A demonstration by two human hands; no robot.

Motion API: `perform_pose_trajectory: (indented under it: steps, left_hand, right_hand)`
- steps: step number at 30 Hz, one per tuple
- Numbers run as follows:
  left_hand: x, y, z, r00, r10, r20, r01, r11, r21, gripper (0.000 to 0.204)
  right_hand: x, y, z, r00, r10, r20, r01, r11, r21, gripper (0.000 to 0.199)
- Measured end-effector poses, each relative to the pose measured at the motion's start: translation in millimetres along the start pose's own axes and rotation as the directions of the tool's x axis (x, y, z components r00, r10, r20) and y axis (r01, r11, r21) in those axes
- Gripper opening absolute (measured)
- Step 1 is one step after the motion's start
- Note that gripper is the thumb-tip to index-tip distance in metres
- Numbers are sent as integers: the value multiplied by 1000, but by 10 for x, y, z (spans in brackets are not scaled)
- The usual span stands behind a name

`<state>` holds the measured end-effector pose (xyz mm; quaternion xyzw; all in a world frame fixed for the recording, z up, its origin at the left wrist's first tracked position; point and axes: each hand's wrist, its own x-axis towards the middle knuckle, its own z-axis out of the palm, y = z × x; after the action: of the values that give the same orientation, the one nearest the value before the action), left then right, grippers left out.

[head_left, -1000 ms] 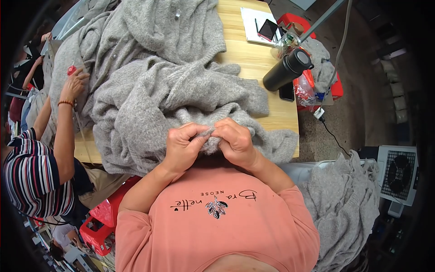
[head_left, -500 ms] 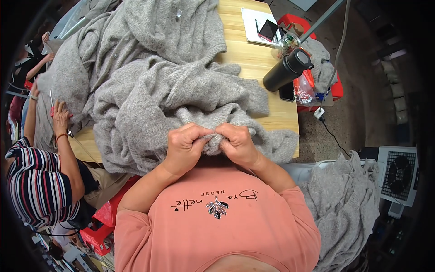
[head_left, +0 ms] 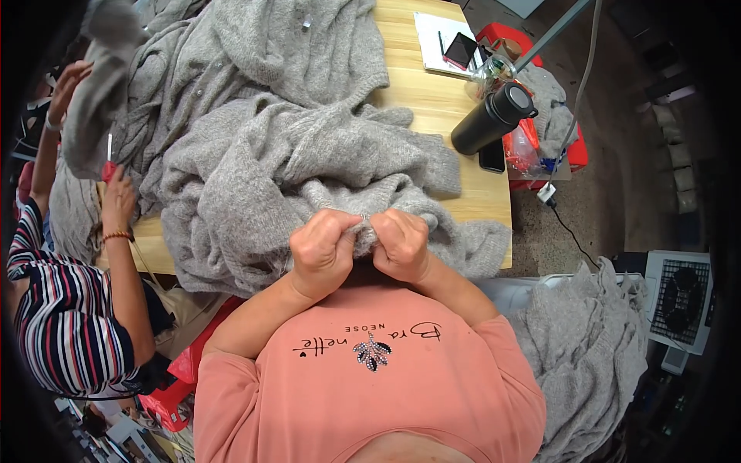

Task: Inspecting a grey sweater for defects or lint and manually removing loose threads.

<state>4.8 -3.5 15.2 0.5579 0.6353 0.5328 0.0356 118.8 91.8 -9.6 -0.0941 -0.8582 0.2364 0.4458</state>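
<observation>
A grey knitted garment (head_left: 255, 170) lies heaped in folds at the near side of the table, its edge drawn up close to my chest. My left hand (head_left: 324, 245) is closed, pinching that edge between thumb and fingers. Just beside it, my right hand (head_left: 400, 243) pinches the same edge, the two fists turned toward each other with a small gap. Only a short strip of knit shows between them; the fingertips are mostly hidden.
More grey knitwear (head_left: 309, 46) covers the wooden table (head_left: 417, 100) beyond. To the right stand a black bottle (head_left: 494, 117), a phone (head_left: 492, 157) and a notepad (head_left: 436, 38). At left, a co-worker in a striped top (head_left: 69, 309) handles grey knitwear and a red-handled tool (head_left: 110, 170).
My hands have shifted slightly, the wrists turning while the pinch stays on the knit. The co-worker at left has lifted a grey piece, one hand now raised and spread.
</observation>
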Motion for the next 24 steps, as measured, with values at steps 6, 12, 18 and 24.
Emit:
perform_pose_trajectory:
  steps: [6, 12, 18, 24]
  left_hand:
    - [25, -36, 42, 994, -80, -77, 77, 996, -41, 16]
    - [-11, -70, 65, 968, -248, 28, 249, 963, -99, 8]
    - [-4, -100, 60, 997, -51, -60, 52, 999, 16, 11]
    - [-55, -47, 48, 989, 101, -112, -99, 995, 27, 18]
  right_hand:
    - [38, 66, 44, 1000, 5, 20, -5, 1000, 14, 25]
    - [-38, 1, -8, 997, 25, 78, -24, 1000, -7, 26]
    - [43, 20, 26, 996, 31, 87, -31, 1000, -2, 25]
    - [92, 59, 58, 999, -21, 27, 20, 998, 55, 25]
